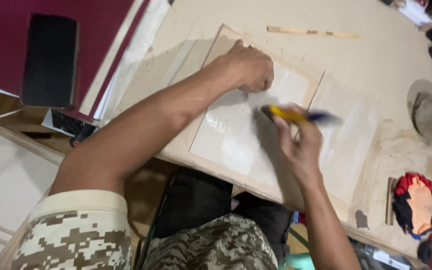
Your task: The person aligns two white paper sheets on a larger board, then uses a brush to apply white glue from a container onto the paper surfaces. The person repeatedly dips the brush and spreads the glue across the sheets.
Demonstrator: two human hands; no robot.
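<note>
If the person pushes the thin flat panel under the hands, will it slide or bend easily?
The panel looks thin and flat, so it is probably light and may flex if lifted by one edge. Its glossy face suggests it is slippery. The left hand presses it down, probably preventing sliding.

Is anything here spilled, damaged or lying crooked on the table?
Yes. The worktable has dried stains near the grey bucket. The colourful rags lie bunched by the edge. Nothing seems broken.

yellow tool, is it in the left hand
No, the right hand holds the yellow tool; the left hand presses on the board.
</note>
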